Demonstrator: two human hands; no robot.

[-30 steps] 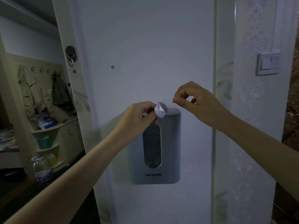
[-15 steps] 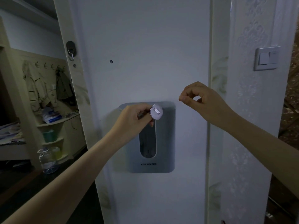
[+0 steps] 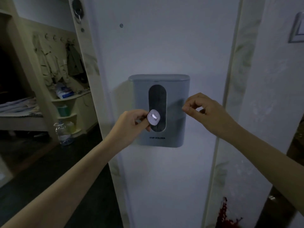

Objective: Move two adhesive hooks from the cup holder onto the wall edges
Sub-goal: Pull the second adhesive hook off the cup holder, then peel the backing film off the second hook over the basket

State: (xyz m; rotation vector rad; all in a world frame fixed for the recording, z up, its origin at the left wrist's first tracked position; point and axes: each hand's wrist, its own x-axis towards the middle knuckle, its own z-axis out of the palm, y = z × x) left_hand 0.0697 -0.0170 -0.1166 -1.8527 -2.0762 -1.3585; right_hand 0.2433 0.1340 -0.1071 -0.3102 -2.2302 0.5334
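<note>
A grey cup holder point(image 3: 174, 89) hangs on the white wall panel, with a dark oval window in its front. My left hand point(image 3: 130, 124) pinches a pale oval adhesive hook point(image 3: 153, 119), its backing side turned toward me, in front of the window's lower part. My right hand point(image 3: 207, 112) hovers at the holder's right side with thumb and forefinger pinched together; whether something thin sits between them cannot be made out. A dark adhesive hook point(image 3: 78, 9) is stuck on the left wall edge, top of the frame.
The right wall edge strip point(image 3: 236, 66) runs vertically beside a light switch point(image 3: 297, 30). To the left an open room shows shelves, hanging clothes point(image 3: 54, 63) and a water bottle point(image 3: 63, 134) on the dark floor. A red stain point(image 3: 223, 214) marks the lower right.
The view tilted up, so the holder and both hands sit lower in frame. My left hand with the hook dropped from the holder's top to its window's lower part; my right hand also came down.
</note>
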